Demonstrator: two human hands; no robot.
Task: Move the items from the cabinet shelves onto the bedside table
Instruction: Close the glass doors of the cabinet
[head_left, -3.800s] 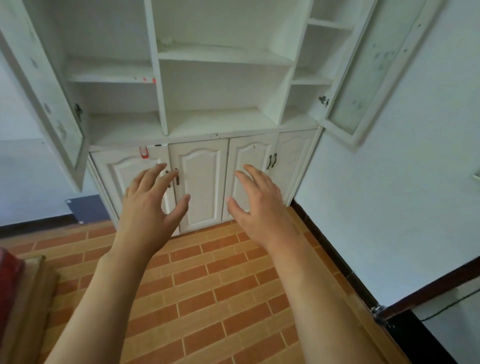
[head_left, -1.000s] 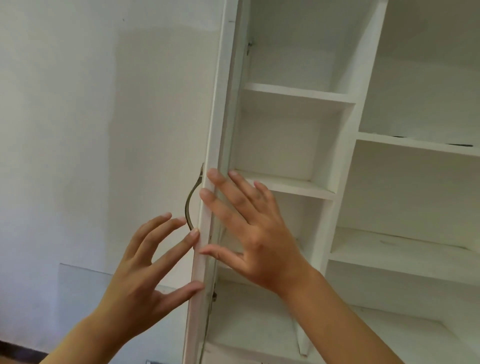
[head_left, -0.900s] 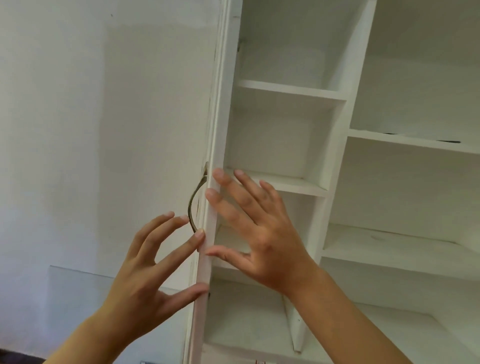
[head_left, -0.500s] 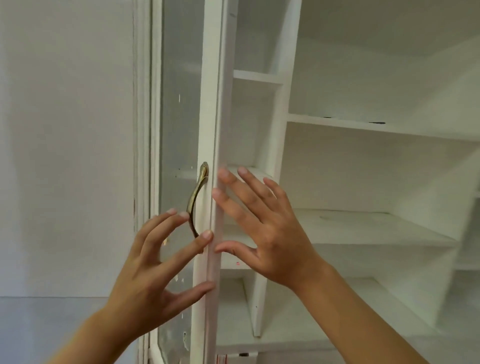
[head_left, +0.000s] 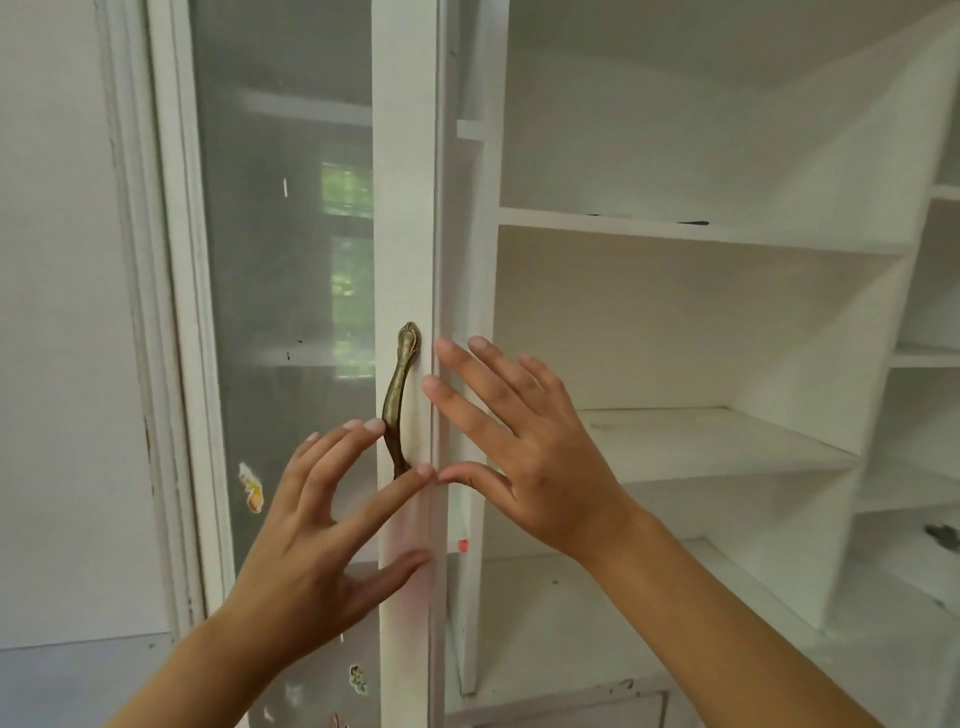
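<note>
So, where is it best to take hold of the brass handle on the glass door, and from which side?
Hook fingers behind the bowed middle of the brass handle, coming from its left, the glass side. It stands upright, fixed at both ends, and the left hand is already there.

The door handle (head_left: 399, 400) is mounted upright on the right stile of the glass cabinet door (head_left: 283, 322). The door glass lies left of the handle; the wall (head_left: 57, 322) lies further left, beyond the door frame. Right of the handle stand the open cabinet shelves (head_left: 701, 441), stacked one above another, with a narrower column of shelves at the far right. The left hand (head_left: 317, 540) is in front of the door, below and left of the handle, its fingertips at or just short of the handle; contact cannot be confirmed. The right hand (head_left: 530, 457) is just right of the handle, in front of the shelves. Stickers (head_left: 251, 488) sit on the glass, lower left of the handle.
</note>
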